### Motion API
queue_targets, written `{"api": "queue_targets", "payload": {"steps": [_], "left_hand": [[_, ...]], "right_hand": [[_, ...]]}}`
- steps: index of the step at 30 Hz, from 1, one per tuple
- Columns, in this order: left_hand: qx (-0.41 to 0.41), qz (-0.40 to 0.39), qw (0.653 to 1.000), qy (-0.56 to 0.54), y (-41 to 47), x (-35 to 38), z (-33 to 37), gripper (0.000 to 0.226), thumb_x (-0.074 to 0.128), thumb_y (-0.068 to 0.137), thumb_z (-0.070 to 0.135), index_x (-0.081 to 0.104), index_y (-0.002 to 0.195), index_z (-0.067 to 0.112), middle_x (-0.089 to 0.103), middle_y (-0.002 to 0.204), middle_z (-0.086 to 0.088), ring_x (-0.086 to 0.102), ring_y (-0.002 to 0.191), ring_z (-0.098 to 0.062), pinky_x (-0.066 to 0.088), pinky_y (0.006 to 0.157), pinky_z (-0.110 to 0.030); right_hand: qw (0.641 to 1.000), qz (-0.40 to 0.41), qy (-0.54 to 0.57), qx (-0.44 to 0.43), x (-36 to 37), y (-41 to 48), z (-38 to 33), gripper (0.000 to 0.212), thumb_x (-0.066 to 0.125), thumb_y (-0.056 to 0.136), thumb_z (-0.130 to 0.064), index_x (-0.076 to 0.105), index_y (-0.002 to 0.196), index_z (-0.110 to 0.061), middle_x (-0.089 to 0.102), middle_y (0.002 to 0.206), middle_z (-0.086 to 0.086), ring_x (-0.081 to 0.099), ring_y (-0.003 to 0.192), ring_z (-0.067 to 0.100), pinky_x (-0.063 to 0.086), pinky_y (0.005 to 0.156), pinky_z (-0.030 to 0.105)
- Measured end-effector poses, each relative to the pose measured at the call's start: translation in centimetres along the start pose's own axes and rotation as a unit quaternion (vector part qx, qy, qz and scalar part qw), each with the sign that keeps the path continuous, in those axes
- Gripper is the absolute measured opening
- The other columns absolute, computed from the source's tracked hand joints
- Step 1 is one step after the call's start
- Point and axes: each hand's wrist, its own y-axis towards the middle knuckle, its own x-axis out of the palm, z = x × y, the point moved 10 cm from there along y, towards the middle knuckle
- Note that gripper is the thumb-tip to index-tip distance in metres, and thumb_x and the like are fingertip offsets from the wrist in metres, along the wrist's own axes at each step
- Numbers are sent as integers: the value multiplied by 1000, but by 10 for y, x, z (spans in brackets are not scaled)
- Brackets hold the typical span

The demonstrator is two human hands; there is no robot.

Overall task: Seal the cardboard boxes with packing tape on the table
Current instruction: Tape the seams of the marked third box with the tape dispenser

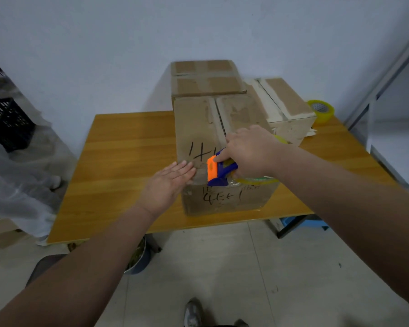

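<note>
A large cardboard box (198, 128) with black handwriting stands on the wooden table (128, 161), its top flaps meeting along a centre seam. My right hand (250, 152) grips a blue and orange tape dispenser (219, 171) holding a yellowish tape roll, at the box's near top edge. My left hand (168, 182) lies flat with straight fingers against the box's near left corner. A second box (206, 76) stands behind it, and a third box (286, 105) sits to the right.
A spare roll of yellowish tape (321, 110) sits at the table's far right. A black crate (7, 123) and a person in white clothing (17, 185) are at the left. A metal shelf frame (387, 74) stands at the right. A bucket (137, 258) sits under the table.
</note>
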Motion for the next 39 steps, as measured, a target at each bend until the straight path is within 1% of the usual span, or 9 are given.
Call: {"api": "queue_targets", "payload": {"steps": [3,6,8,13,19,24,26,31,39], "left_hand": [[11,-19,1000,8,2,0,0,45,68,85,12,55,127,3,54,131,-17,53,120,-32,36,103,-47],[-29,-114,991,68,-1,20,-8,61,40,96,43,18,148,20,20,154,0,22,142,-15,9,114,-28],[-70,-109,987,97,0,24,-9,61,36,98,42,9,150,26,13,157,4,15,143,-12,8,114,-28],[-166,-85,973,139,6,23,0,54,32,101,29,11,150,30,11,158,7,14,143,-11,11,110,-34],[-218,-118,958,142,0,27,-8,52,31,101,28,11,150,30,8,157,9,11,143,-8,9,111,-36],[-255,-117,949,145,2,25,-6,50,32,101,32,17,149,32,15,156,10,17,142,-8,12,111,-36],[-268,-118,945,145,4,25,-5,51,34,101,31,18,149,30,17,156,9,18,142,-10,12,111,-36],[-295,-106,936,157,9,19,3,52,38,100,24,20,149,27,19,156,6,19,142,-12,12,113,-35],[-326,-112,929,135,12,17,10,61,44,97,22,14,150,24,13,158,4,13,144,-15,7,115,-40]], "right_hand": [[1000,-22,-8,-15,2,-1,1,47,56,86,-49,44,132,-47,52,108,-2,49,96,20,33,72,33],[998,-59,-7,-18,5,-4,11,61,52,84,-59,29,140,-52,45,114,0,41,91,18,37,72,33],[997,-77,10,-24,7,-7,14,65,54,84,-57,26,142,-52,40,107,-1,40,82,14,39,66,30],[999,-31,-19,-31,0,-5,4,58,57,84,-58,37,137,-48,37,91,-6,37,73,13,27,48,26],[999,6,-23,-43,0,-30,31,65,59,84,-56,28,141,-48,44,112,0,39,80,16,31,53,28],[998,-50,-39,16,32,-82,106,58,54,87,-51,29,140,-52,43,107,-2,49,88,18,38,59,27],[998,-48,-43,15,40,-85,109,56,53,87,-50,31,138,-54,42,102,-3,46,84,17,30,53,26],[998,-36,-50,6,44,-76,110,54,52,87,-48,33,138,-53,46,113,-1,47,82,18,33,54,28],[997,-34,-64,-7,50,-68,107,49,53,88,-42,41,134,-49,37,95,-3,27,61,8,24,47,26]]}}
